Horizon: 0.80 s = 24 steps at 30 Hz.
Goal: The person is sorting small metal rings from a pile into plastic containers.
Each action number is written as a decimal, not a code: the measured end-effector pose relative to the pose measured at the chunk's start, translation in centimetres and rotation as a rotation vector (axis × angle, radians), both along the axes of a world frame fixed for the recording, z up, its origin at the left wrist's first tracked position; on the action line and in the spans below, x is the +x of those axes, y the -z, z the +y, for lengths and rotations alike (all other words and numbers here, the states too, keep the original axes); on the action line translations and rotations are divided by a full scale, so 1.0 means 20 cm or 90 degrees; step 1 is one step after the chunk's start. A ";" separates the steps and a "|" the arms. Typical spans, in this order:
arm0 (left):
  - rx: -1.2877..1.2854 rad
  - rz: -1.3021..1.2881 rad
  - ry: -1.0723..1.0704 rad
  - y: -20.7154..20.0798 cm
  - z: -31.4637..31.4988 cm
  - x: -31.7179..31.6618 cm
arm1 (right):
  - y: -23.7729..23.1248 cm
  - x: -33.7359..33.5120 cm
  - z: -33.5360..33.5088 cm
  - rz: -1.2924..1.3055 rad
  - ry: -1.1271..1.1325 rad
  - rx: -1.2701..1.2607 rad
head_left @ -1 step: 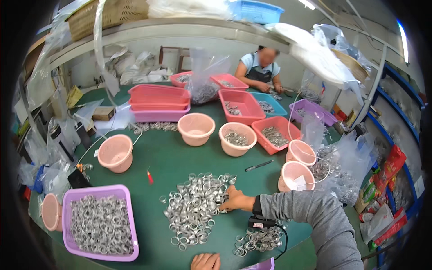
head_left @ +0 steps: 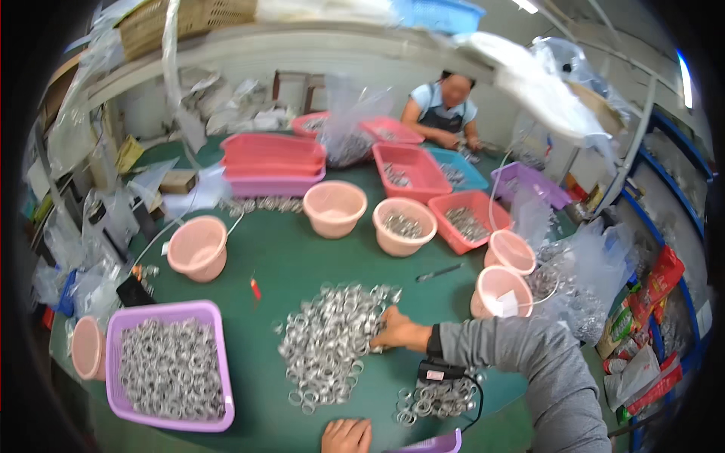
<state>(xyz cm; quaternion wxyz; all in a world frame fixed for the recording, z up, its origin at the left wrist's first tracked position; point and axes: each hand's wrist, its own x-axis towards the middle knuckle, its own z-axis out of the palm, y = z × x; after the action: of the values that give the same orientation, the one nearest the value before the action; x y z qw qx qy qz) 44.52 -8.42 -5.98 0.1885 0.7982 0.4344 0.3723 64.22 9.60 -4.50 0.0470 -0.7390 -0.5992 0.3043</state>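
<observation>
A loose pile of silvery metal rings (head_left: 325, 340) lies on the green table in front of me. At its right edge is my right hand (head_left: 399, 331), thumb low and fingers curled in against the rings; the fingertips are partly hidden among them. My left hand (head_left: 347, 436) lies at the near table edge below the pile, fingers side by side and nothing visible in them. A smaller heap of rings (head_left: 438, 398) sits beneath my right forearm, beside a small black device (head_left: 439, 372) with a cable.
A purple basket (head_left: 113, 362) full of rings stands at left. Pink bowls (head_left: 198, 249), red trays (head_left: 411, 172) and a pen (head_left: 439, 272) lie farther back. A red-handled small tool (head_left: 255, 288) is beyond the pile. A co-worker (head_left: 445, 113) sits across the table.
The view has shifted slightly, so the far things sit a little to the right and the near ones a little higher. Both hands stay in about the same places.
</observation>
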 end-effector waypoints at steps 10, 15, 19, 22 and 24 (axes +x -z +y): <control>-0.006 -0.021 -0.012 -0.04 0.04 0.03 | -0.37 -0.02 -0.13 0.577 0.071 -0.256; 0.008 0.053 0.014 -0.18 0.13 0.07 | -0.43 -0.02 -0.18 0.510 -0.116 -0.274; -0.005 0.149 0.001 -0.24 0.22 0.02 | -0.42 0.07 -0.19 0.276 -0.207 -0.108; -0.007 0.193 0.000 -0.27 0.26 0.00 | -0.42 0.01 -0.27 0.105 -0.247 -0.087; -0.025 0.235 0.018 -0.33 0.30 0.01 | -0.25 0.02 -0.30 -0.074 -0.412 0.071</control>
<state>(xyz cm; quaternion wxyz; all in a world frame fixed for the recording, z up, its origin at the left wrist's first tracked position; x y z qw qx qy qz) 44.75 -2.44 0.67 0.1264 0.8552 0.4576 0.2082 64.60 3.54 0.40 -0.0459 -0.5230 -0.8202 0.2272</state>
